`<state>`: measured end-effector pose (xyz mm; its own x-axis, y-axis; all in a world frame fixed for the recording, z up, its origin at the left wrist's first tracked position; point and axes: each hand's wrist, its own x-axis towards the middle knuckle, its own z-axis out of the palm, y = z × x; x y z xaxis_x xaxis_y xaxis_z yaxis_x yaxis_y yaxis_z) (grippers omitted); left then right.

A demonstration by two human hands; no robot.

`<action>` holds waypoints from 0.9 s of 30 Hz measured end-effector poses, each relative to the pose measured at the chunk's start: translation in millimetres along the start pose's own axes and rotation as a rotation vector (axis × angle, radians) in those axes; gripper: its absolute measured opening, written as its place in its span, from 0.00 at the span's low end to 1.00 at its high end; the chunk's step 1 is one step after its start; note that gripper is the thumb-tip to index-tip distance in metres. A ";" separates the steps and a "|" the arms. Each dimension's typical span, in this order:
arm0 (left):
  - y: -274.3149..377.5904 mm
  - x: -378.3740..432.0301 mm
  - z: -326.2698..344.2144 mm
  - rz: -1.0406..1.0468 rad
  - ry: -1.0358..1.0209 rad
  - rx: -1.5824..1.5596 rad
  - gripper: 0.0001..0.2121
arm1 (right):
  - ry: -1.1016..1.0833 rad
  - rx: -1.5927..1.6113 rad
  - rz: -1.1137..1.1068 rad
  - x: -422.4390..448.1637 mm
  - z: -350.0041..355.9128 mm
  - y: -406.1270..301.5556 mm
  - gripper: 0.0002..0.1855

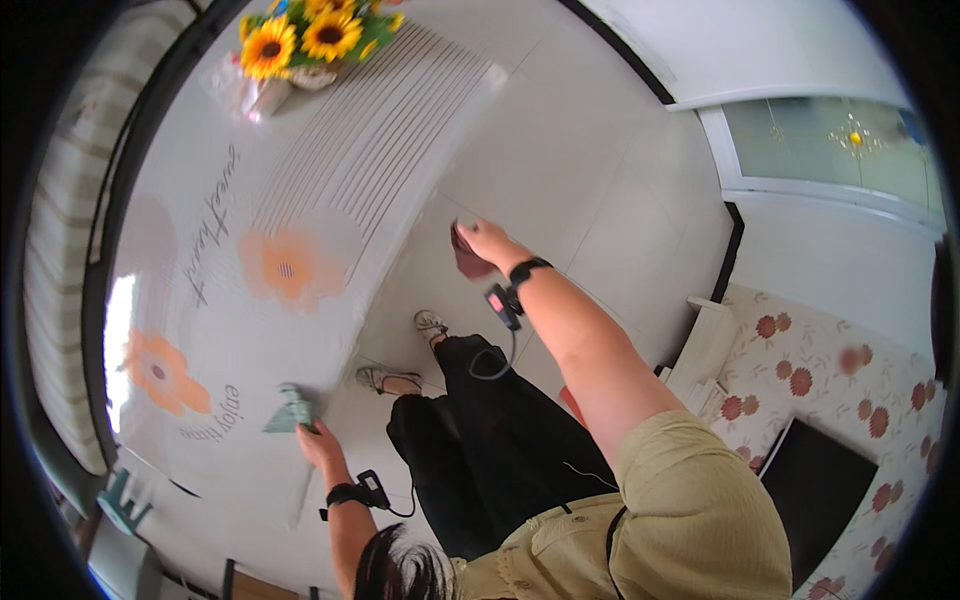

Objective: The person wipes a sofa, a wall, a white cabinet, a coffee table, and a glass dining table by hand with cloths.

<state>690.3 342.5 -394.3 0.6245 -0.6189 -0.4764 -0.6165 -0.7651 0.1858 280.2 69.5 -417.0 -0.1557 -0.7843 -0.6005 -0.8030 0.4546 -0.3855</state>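
My left hand [322, 444] grips a crumpled pale green cloth [291, 411] over the near edge of the table [255, 360]. The cloth's lower corner spreads out on or just above the printed table cover; which of the two I cannot tell. Farther out, my right hand [489, 244] pinches a brownish-red cloth [471, 260] that hangs down beside the table, above the tiled floor. The table cover bears orange flowers, dark stripes and some writing. Each wrist wears a black strap with a small cabled device.
Artificial-looking sunflowers [307, 37] stand at the table's far end, with clear plastic wrapping [262, 97] beside them. A striped sofa [67, 247] runs along the left. A teal stool [124, 502] is at lower left. At right are a flower-patterned wall [802, 360] and a dark screen [814, 495].
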 end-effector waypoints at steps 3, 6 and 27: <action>19.6 -25.0 -8.4 0.133 -0.042 -0.001 0.22 | -0.538 0.616 0.569 -98.9 -84.7 11.4 0.31; 56.6 -48.9 -24.4 0.252 -0.199 -0.005 0.24 | -0.583 0.603 0.651 -184.9 -163.7 54.6 0.30; -12.8 -121.8 -199.9 0.212 -0.090 0.116 0.23 | -0.136 0.609 0.232 -352.1 -213.1 270.0 0.10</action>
<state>718.0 392.2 -166.9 0.4336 -0.7412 -0.5125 -0.7832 -0.5912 0.1925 -4.4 378.4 -160.4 -0.1793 -0.5953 -0.7832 -0.2828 0.7937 -0.5385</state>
